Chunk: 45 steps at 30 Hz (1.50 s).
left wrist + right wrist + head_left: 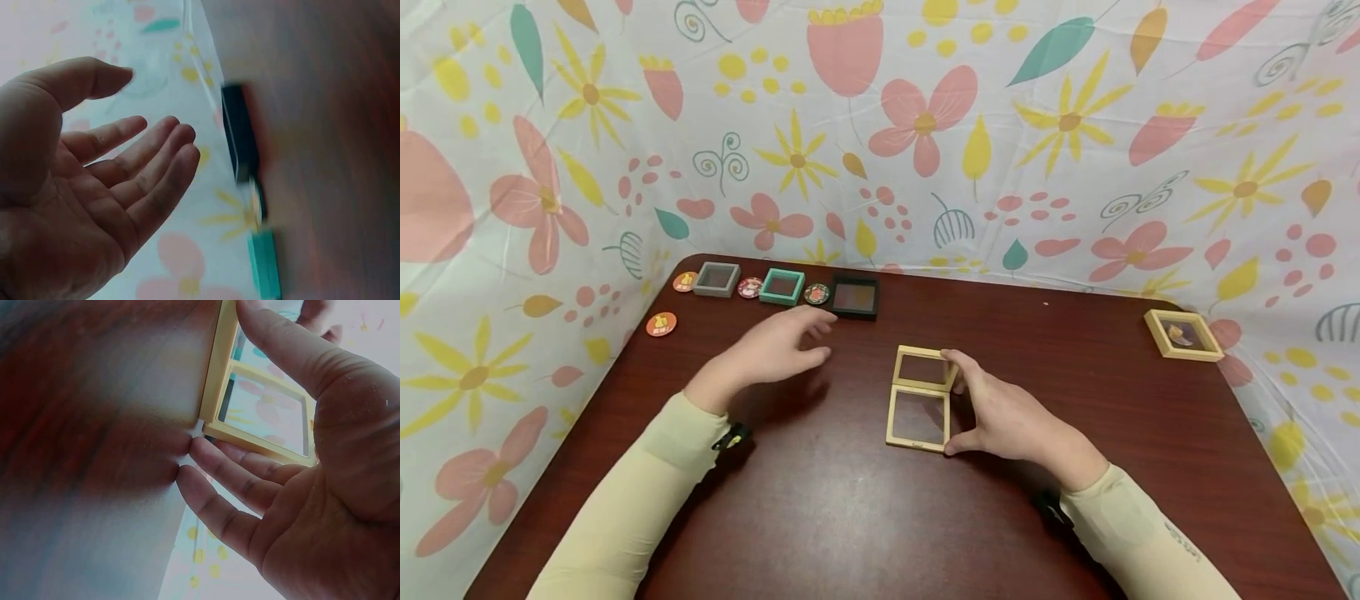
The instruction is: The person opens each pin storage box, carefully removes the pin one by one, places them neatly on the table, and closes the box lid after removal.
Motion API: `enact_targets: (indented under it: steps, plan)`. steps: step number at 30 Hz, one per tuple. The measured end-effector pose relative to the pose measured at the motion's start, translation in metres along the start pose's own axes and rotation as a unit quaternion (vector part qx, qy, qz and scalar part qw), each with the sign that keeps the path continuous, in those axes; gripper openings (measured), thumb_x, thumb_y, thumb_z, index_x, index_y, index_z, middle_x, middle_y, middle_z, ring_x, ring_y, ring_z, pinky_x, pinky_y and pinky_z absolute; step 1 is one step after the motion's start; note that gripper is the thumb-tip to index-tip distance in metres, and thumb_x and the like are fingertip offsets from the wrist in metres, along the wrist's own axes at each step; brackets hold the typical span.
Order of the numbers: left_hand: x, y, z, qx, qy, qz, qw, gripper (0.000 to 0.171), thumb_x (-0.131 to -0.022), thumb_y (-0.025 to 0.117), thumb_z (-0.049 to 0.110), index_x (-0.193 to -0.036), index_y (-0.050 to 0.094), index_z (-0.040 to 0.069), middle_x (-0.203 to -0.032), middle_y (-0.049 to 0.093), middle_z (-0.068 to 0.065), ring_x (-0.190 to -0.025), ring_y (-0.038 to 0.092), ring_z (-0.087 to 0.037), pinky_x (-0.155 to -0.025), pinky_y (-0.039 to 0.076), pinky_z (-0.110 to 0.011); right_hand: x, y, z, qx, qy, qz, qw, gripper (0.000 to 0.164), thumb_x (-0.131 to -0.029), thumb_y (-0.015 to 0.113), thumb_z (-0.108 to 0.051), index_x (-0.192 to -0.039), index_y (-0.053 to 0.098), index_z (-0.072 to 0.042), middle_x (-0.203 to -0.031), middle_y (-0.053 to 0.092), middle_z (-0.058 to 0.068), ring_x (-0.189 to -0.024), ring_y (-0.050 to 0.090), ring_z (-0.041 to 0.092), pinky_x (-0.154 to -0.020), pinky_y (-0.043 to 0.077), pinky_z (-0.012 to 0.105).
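Observation:
A yellow hinged display frame (921, 388) with clear panes stands unfolded near the middle of the table, one half flat and the other raised at the back. My right hand (1011, 412) holds it along its right side, thumb at the near corner and index finger at the top of the raised half. In the right wrist view, the other fingertips (199, 447) reach down to the tabletop beside the frame (215, 394). Nothing is in my left hand (778, 346); it hovers over the table left of the frame, palm turned inward and fingers loosely bent.
Along the back left edge stand a grey frame (717, 279), a teal frame (782, 286) and a black frame (855, 297), with round badges (750, 288) between them. An orange badge (661, 324) lies nearer. At the far right sits another yellow frame (1165, 333) with something inside. Patterned cloth (925, 208) hangs behind.

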<state>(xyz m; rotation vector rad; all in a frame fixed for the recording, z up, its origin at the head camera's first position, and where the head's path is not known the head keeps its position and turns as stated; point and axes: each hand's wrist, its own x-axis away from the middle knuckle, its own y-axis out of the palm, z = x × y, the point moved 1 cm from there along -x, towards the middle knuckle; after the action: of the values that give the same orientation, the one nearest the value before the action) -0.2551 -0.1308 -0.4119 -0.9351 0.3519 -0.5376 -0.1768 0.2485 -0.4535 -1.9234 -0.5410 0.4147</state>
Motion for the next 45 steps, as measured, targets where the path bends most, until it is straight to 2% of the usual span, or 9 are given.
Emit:
enact_targets:
  steps: [6,9,14,18,25,32,37,41,45]
  plan:
    - [-0.015,0.029,0.025,0.078,-0.009,-0.009,0.9969,0.052,-0.114,0.062,0.043,-0.152,0.065,0.007,-0.143,0.068,-0.009,-0.129,0.067,-0.025,-0.110,0.053,-0.048,0.001,0.000,0.000,0.001,0.002,-0.001,1.000,0.138,-0.069,0.109,-0.045,-0.170,0.020,-0.014,-0.118,0.067,0.004,-0.100,0.069,0.019,-0.080,0.058,0.040]
    - [-0.020,0.045,0.034,0.089,-0.023,-0.013,0.9957,0.058,-0.118,0.048,0.052,-0.152,0.066,0.009,-0.149,0.066,-0.009,-0.139,0.062,-0.027,-0.118,0.047,-0.049,0.002,0.000,-0.001,0.000,0.001,-0.001,1.000,0.138,-0.070,0.108,-0.045,-0.171,0.020,-0.014,-0.118,0.067,0.005,-0.100,0.069,0.019,-0.079,0.058,0.040]
    - [-0.026,0.067,0.043,0.103,-0.045,-0.042,0.9928,0.068,-0.119,0.037,0.059,-0.161,0.059,0.011,-0.159,0.062,-0.006,-0.152,0.054,-0.027,-0.124,0.041,-0.049,0.004,0.000,-0.002,0.001,-0.005,0.004,1.000,0.138,-0.069,0.109,-0.043,-0.170,0.020,-0.013,-0.117,0.067,0.006,-0.100,0.069,0.020,-0.079,0.058,0.040]
    - [-0.031,0.077,0.049,0.115,-0.054,-0.057,0.9902,0.078,-0.115,0.031,0.070,-0.162,0.059,0.014,-0.151,0.069,-0.004,-0.144,0.061,-0.024,-0.121,0.045,-0.048,0.004,-0.001,-0.001,0.000,-0.008,0.007,1.000,0.137,-0.069,0.110,-0.040,-0.169,0.020,-0.012,-0.116,0.068,0.006,-0.101,0.070,0.021,-0.079,0.058,0.040]
    - [-0.039,0.084,0.056,0.124,-0.073,-0.040,0.9889,0.084,-0.112,0.028,0.077,-0.148,0.071,0.013,-0.115,0.078,0.001,-0.114,0.073,-0.019,-0.109,0.053,-0.047,0.003,0.000,-0.001,0.000,-0.012,0.005,1.000,0.136,-0.069,0.109,-0.040,-0.169,0.021,-0.012,-0.115,0.068,0.006,-0.100,0.069,0.021,-0.080,0.058,0.040]
    - [-0.046,0.086,0.057,0.110,-0.087,-0.038,0.9893,0.082,-0.112,0.031,0.077,-0.138,0.079,0.017,-0.129,0.078,-0.001,-0.120,0.073,-0.021,-0.106,0.055,-0.046,0.002,-0.001,-0.001,0.011,-0.018,0.002,1.000,0.134,-0.071,0.108,-0.041,-0.168,0.021,-0.011,-0.117,0.067,0.007,-0.099,0.069,0.021,-0.080,0.058,0.040]
    - [-0.045,0.082,0.056,0.106,-0.096,-0.068,0.9874,0.076,-0.112,0.037,0.074,-0.141,0.078,0.017,-0.138,0.076,-0.003,-0.129,0.070,-0.023,-0.109,0.054,-0.047,0.002,-0.001,-0.003,0.023,-0.038,0.007,0.999,0.129,-0.072,0.107,-0.042,-0.166,0.024,-0.010,-0.118,0.066,0.007,-0.100,0.070,0.021,-0.080,0.058,0.040]
    - [-0.043,0.078,0.055,0.095,-0.072,-0.101,0.9877,0.072,-0.113,0.041,0.071,-0.143,0.076,0.015,-0.141,0.075,-0.004,-0.133,0.069,-0.023,-0.113,0.052,-0.047,0.002,-0.001,-0.004,0.035,-0.063,0.019,0.997,0.124,-0.073,0.107,-0.041,-0.163,0.029,-0.009,-0.116,0.067,0.008,-0.100,0.070,0.021,-0.080,0.059,0.041]
    - [-0.042,0.075,0.052,0.065,-0.019,-0.135,0.9885,0.061,-0.114,0.048,0.064,-0.137,0.080,0.018,-0.133,0.078,0.003,-0.122,0.071,-0.014,-0.106,0.055,-0.040,0.002,0.000,-0.005,0.046,-0.082,0.023,0.995,0.120,-0.075,0.106,-0.042,-0.161,0.031,-0.007,-0.124,0.070,0.011,-0.102,0.074,0.024,-0.085,0.061,0.044]
